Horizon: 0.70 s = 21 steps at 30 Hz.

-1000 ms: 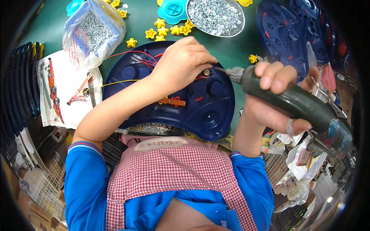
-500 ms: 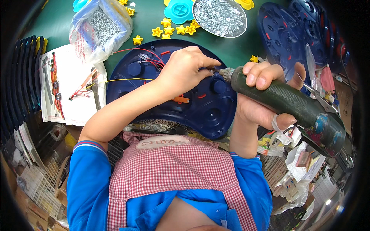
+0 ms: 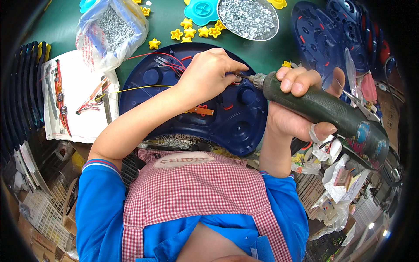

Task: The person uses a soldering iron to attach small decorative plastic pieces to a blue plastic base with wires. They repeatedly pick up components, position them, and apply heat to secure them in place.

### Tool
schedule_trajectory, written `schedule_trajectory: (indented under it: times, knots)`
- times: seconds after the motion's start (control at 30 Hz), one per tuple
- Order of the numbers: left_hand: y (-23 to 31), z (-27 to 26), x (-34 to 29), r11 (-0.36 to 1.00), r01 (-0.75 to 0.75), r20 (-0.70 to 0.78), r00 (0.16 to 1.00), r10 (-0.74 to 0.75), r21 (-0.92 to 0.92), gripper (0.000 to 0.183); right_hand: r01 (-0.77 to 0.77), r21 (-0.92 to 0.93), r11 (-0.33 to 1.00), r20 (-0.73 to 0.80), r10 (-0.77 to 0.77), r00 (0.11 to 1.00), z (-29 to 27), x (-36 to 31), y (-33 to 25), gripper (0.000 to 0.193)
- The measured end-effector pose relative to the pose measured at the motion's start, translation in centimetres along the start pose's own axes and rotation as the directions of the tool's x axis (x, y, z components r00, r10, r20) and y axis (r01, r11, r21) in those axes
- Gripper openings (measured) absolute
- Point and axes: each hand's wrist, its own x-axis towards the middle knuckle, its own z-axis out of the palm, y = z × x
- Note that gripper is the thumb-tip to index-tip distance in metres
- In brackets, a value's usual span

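Note:
My right hand (image 3: 286,118) grips a dark green electric screwdriver (image 3: 323,109), with white tape around a finger. A pair of scissors (image 3: 361,106) sticks out beside that hand; how it is held is hidden. The driver's bit points left, to the fingertips of my left hand (image 3: 208,74), which pinch at the bit's end over a small part I cannot make out. Beneath both hands lies a navy plastic shell (image 3: 222,126), hollow side up. Inside it are red wires (image 3: 175,66), an orange strip (image 3: 204,111) and small red pieces. A yellow wire (image 3: 146,87) runs out leftward.
A plastic bag of screws (image 3: 114,32) and an oval dish of clear pieces (image 3: 248,19) stand at the back, with yellow stars (image 3: 189,32) between them. Wired parts lie on a white sheet (image 3: 50,118) at left. More navy shells (image 3: 318,39) stack at right and dark panels (image 3: 26,96) at far left.
The screwdriver has shifted very slightly left and down, with its bit still at my left fingertips. Both hands keep their grips, and the shell stays almost in place.

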Motion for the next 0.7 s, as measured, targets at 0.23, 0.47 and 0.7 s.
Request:
schedule_trajectory:
  times: [0.23,0.47,0.7]
  knots:
    - [0.62,-0.33,-0.16,0.999,0.047,0.072,0.996,-0.048,0.013,0.028,-0.023,-0.035,0.999,0.003,0.023,1.0,0.18,-0.14,0.07,0.098]
    - [-0.2,0.06,-0.14,0.977,-0.167,-0.036,0.984,0.173,0.134,0.032,-0.061,-0.063,0.996,0.107,0.068,0.992,-0.62,-0.2,-0.32,0.092]
    - [0.07,0.03,-0.24,0.933,-0.279,-0.047,0.954,0.297,0.227,0.033,-0.057,-0.059,0.997,0.112,0.063,0.992,-0.68,-0.36,-0.47,0.091]
